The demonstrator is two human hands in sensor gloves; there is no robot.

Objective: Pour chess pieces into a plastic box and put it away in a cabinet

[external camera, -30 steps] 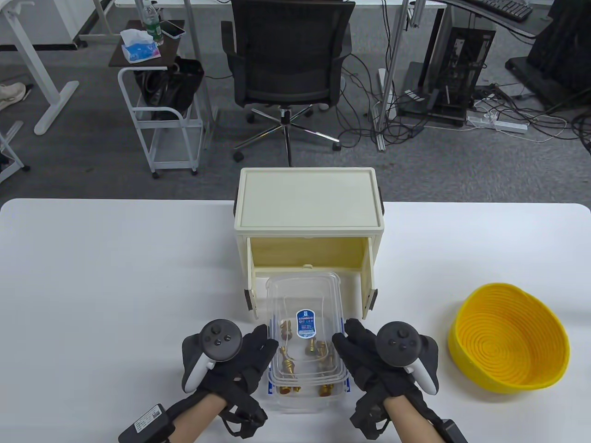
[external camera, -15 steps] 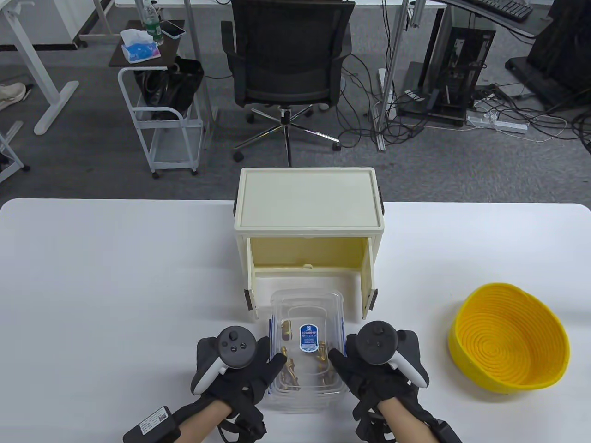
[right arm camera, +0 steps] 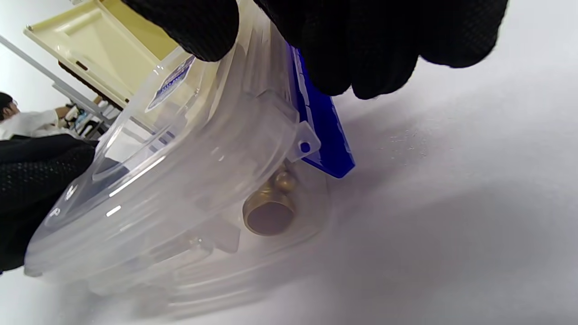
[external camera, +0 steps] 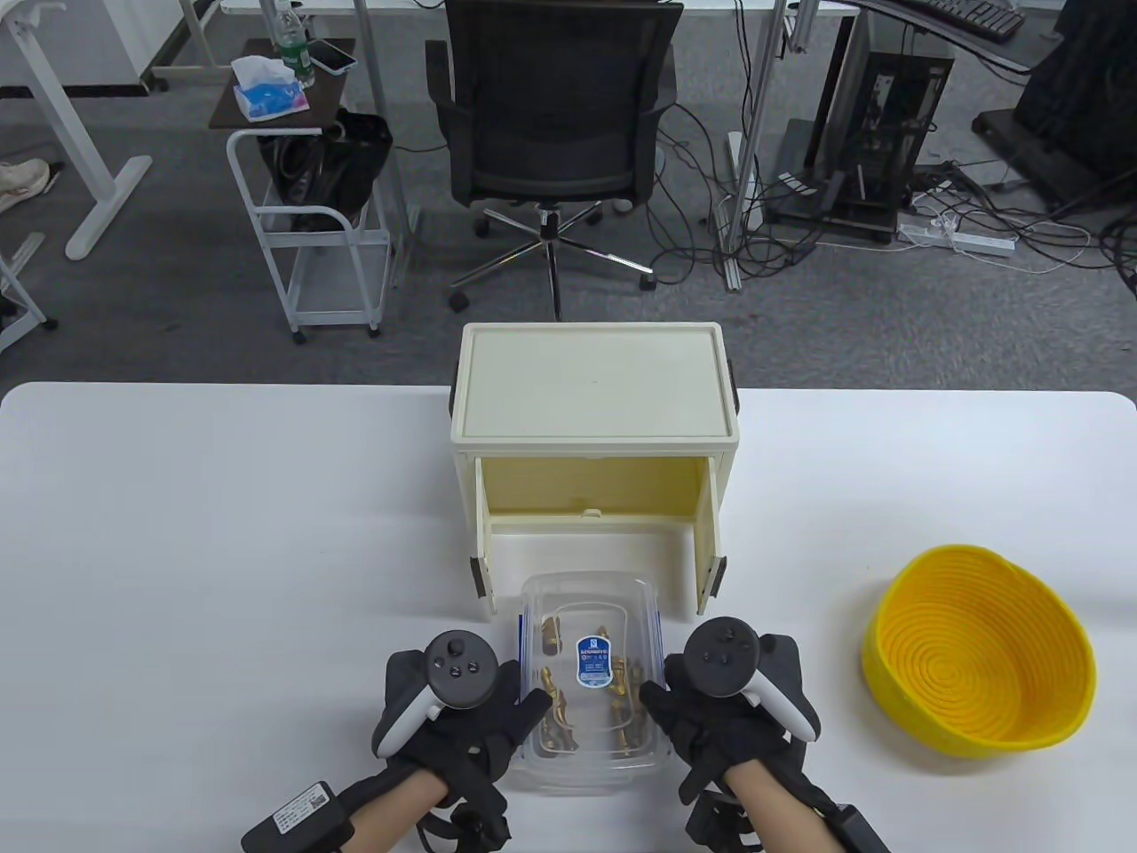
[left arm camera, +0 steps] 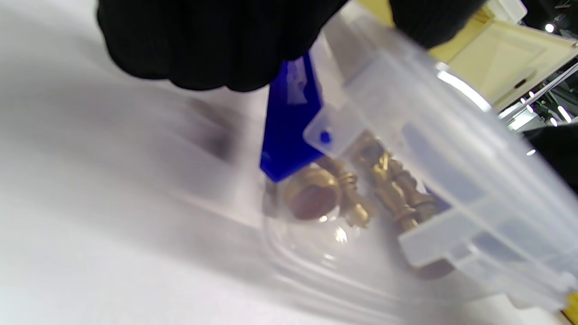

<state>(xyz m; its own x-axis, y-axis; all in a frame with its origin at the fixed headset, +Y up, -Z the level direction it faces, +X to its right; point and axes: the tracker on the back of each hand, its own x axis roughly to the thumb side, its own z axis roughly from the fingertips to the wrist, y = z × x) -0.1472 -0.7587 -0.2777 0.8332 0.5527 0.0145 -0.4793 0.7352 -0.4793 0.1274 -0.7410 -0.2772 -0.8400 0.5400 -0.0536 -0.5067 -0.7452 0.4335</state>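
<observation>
A clear plastic box (external camera: pixel 591 680) with its lid on and blue side latches holds several gold chess pieces (external camera: pixel 555 711). It sits near the table's front edge, just before the open cream cabinet (external camera: pixel 593 418). My left hand (external camera: pixel 497 724) grips the box's left side and my right hand (external camera: pixel 679 720) grips its right side. In the left wrist view the gloved fingers (left arm camera: pixel 216 49) lie over the blue latch (left arm camera: pixel 291 122) and gold pieces (left arm camera: pixel 361 194) show through the wall. In the right wrist view the fingers (right arm camera: pixel 361 49) press the other latch (right arm camera: pixel 323 135).
An empty yellow woven basket (external camera: pixel 977 657) stands on the table at the right. The cabinet's two doors (external camera: pixel 480 551) are swung open toward me, either side of the box. An office chair (external camera: pixel 555 133) and a cart stand beyond the table.
Both hands have drawn the box back toward me, away from the cabinet mouth, and lowered its front end. The grip on both sides is unchanged.
</observation>
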